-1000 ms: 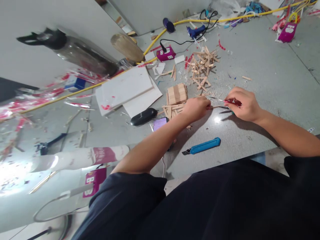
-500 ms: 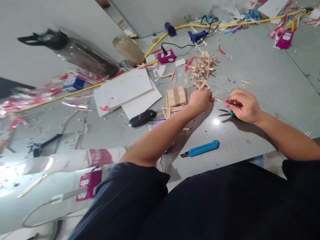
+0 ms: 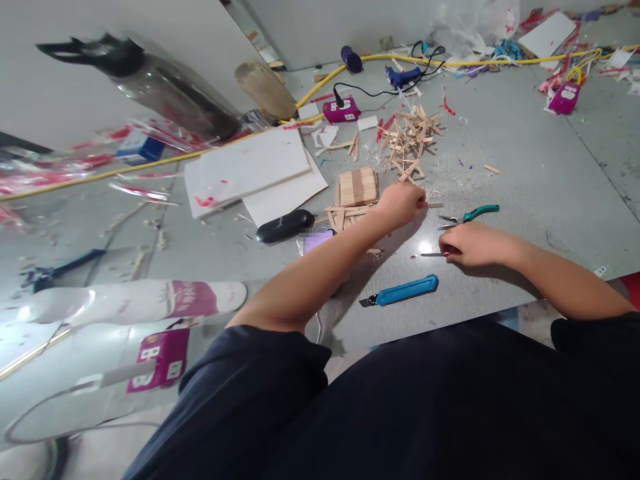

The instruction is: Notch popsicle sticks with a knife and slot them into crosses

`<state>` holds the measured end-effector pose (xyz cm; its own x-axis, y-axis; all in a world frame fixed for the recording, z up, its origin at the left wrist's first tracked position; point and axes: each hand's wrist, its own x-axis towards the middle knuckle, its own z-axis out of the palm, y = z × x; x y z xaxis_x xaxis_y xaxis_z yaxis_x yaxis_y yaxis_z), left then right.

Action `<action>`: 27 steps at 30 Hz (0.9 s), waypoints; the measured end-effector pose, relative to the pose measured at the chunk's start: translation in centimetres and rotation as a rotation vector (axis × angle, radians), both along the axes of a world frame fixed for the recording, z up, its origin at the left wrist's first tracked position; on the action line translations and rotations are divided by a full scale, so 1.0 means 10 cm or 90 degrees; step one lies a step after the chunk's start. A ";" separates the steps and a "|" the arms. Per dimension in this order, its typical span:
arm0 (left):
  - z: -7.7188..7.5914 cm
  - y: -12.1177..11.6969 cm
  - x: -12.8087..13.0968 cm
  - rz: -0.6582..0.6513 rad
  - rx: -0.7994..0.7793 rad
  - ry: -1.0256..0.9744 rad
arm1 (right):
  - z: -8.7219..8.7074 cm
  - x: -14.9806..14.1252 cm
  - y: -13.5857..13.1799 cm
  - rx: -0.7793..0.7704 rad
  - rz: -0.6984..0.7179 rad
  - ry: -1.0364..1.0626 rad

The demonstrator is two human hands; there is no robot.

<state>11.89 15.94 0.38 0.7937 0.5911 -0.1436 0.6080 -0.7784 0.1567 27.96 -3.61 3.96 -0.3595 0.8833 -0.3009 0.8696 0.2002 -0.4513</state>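
Note:
My left hand [image 3: 403, 203] is closed on a small wooden craft stick [image 3: 435, 205], whose end pokes out to the right of the fingers. Low over the table, my right hand [image 3: 467, 243] has its fingers closed round a slim tool with a thin metal shaft [image 3: 431, 255] and a reddish handle; its exact kind does not show. Just above that hand lie green-handled pliers [image 3: 481, 212], jaws apart and pointing left. A blue utility knife [image 3: 407, 291] rests nearer my body, blade to the left.
A flat wooden stick block [image 3: 359, 187] sits left of my left hand, with a loose pile of sticks [image 3: 413, 137] behind. White boards [image 3: 250, 167], a black case [image 3: 285, 227], a dark bottle [image 3: 175, 93] and a blue glue gun [image 3: 403, 77] with its cord lie around.
My right hand has moved away from the stick and down toward the table edge with the slim tool, uncovering the pliers' green handles. My left hand stays on the stick.

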 end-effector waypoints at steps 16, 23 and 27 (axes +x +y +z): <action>0.06 0.11 -0.47 -0.088 0.035 -0.005 | 0.03 0.23 0.57 0.170 -0.234 0.097; 0.08 0.14 -0.69 -0.183 0.038 0.002 | -0.09 0.19 1.71 0.218 -0.313 0.119; 0.12 0.28 -0.68 -0.214 0.068 -0.008 | -0.16 0.28 1.81 0.240 -0.335 0.164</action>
<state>5.12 18.74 1.60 0.9481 0.3068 -0.0838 0.3127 -0.9473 0.0698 30.73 14.47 2.40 0.1264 0.9871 0.0984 0.7682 -0.0346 -0.6393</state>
